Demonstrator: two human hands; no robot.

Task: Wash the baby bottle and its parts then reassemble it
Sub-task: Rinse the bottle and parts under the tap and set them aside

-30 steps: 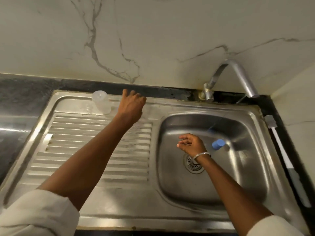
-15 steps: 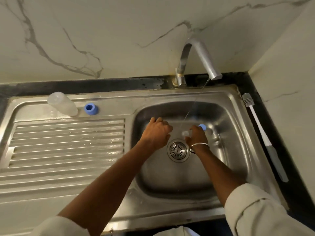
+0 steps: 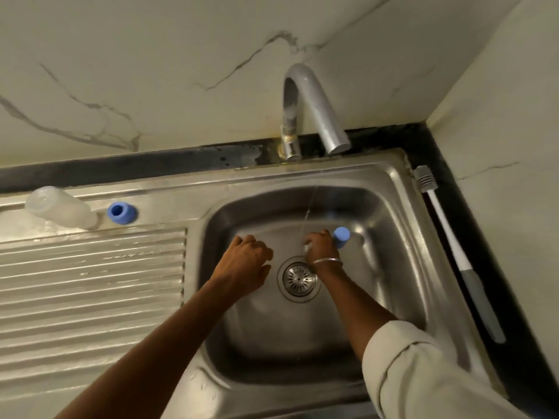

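The clear bottle body (image 3: 57, 207) stands mouth-down on the back ledge of the drainboard, with the blue screw ring (image 3: 121, 212) beside it. Both hands are down in the sink basin (image 3: 393, 267). My right hand (image 3: 320, 246) is under the thin water stream from the tap (image 3: 314, 110) and pinches a small clear part (image 3: 307, 247), mostly hidden by the fingers. A blue cap (image 3: 341, 236) lies in the basin, touching the far side of that hand. My left hand (image 3: 246, 261) hovers left of the drain with fingers loosely curled, holding nothing visible.
A bottle brush (image 3: 453, 246) with a white and grey handle lies along the right rim of the sink. The ribbed drainboard (image 3: 90, 282) stretches to the left. The drain strainer (image 3: 299, 278) sits between my wrists. Marble walls close the back and right.
My left hand left the blue ring on the ledge and came down into the basin. My right hand picked up the small clear part and holds it under the stream. The view shifted right.
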